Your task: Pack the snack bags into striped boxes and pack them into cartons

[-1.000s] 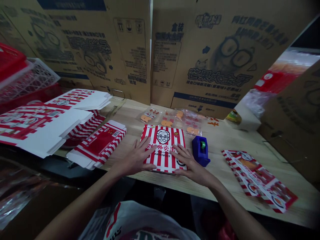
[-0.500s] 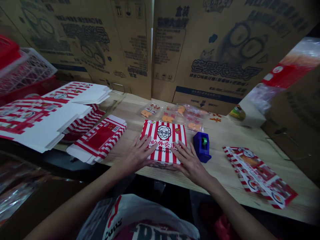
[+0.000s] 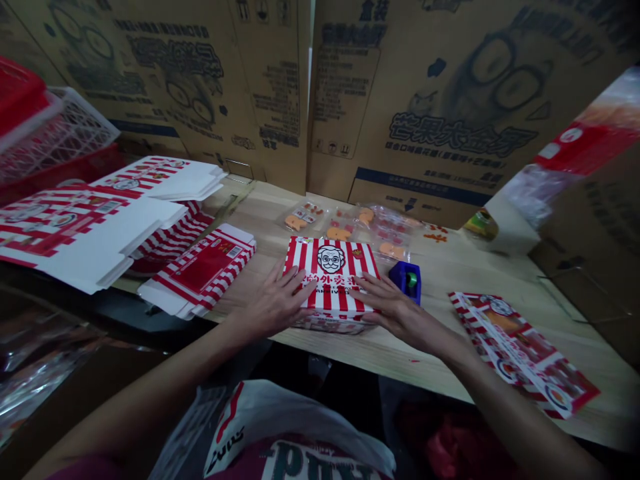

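A closed red-and-white striped box [image 3: 331, 259] with a printed bespectacled face lies near the table's front edge. My left hand [image 3: 283, 300] rests on its left side, fingers spread over the lid. My right hand [image 3: 395, 307] lies across the lid's right side with its fingers stretched out. Just behind my right hand stands a blue tape dispenser [image 3: 399, 275] with a green roll [image 3: 411, 279], partly covered by that hand. Beyond the box lie clear packets [image 3: 337, 230] holding orange pieces.
Flattened striped cartons [image 3: 115, 233] are stacked at the left, with a smaller folded carton [image 3: 200, 270] beside them. Striped printed sheets [image 3: 520, 353] lie at the right. Large cardboard boxes [image 3: 425, 87] wall off the back. A white basket [image 3: 87, 123] stands far left.
My right hand has shifted slightly right and now lies more sideways on the lid, in front of the tape dispenser. The left hand stays on the box. The view has shifted slightly.
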`<state>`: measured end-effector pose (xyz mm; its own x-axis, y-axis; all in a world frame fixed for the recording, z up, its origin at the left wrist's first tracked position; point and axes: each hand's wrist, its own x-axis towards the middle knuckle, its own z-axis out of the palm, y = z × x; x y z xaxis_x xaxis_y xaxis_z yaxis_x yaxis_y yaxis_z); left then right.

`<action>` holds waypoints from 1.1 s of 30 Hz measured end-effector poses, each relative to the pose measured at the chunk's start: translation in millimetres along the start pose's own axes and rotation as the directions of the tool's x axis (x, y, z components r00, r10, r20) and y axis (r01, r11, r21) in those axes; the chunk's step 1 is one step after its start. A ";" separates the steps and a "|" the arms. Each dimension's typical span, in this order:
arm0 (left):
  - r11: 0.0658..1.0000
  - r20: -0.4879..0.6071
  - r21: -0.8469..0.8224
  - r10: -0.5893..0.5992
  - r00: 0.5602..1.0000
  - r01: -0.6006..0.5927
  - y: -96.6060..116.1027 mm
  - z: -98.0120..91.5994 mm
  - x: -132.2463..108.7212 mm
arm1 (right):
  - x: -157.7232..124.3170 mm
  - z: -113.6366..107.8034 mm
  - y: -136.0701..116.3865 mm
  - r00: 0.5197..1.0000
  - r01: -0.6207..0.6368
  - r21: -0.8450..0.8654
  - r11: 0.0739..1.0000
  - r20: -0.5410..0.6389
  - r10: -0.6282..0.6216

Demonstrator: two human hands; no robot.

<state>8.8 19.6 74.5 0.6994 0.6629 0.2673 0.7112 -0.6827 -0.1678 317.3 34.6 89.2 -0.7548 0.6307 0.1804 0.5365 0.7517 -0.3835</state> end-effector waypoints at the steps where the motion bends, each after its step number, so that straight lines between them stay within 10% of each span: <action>1: 1.000 -0.010 0.000 -0.008 1.000 0.008 2.6 2.7 -0.9 | -0.1 -1.6 1.0 1.000 0.008 0.004 1.000 0.006 -0.008; 14: 0.990 0.080 0.026 0.138 0.987 -0.141 -6.8 -10.5 -7.4 | -12.2 24.1 -9.0 0.997 0.004 0.049 0.999 -0.076 0.000; 23: 0.980 -0.036 0.042 0.196 0.980 -0.194 34.3 7.4 -0.3 | -6.1 29.7 -14.4 0.992 0.038 0.075 0.996 -0.121 -0.029; 33: 0.977 -0.125 0.069 0.210 0.970 -0.203 33.7 11.5 -3.2 | -22.6 32.5 -2.1 0.980 0.027 0.050 0.998 -0.197 -0.016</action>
<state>31.4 -2.0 57.1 0.8187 0.4609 0.3424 0.5578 -0.7799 -0.2839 321.1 12.6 56.5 -0.6741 0.6439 0.3618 0.4964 0.7577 -0.4237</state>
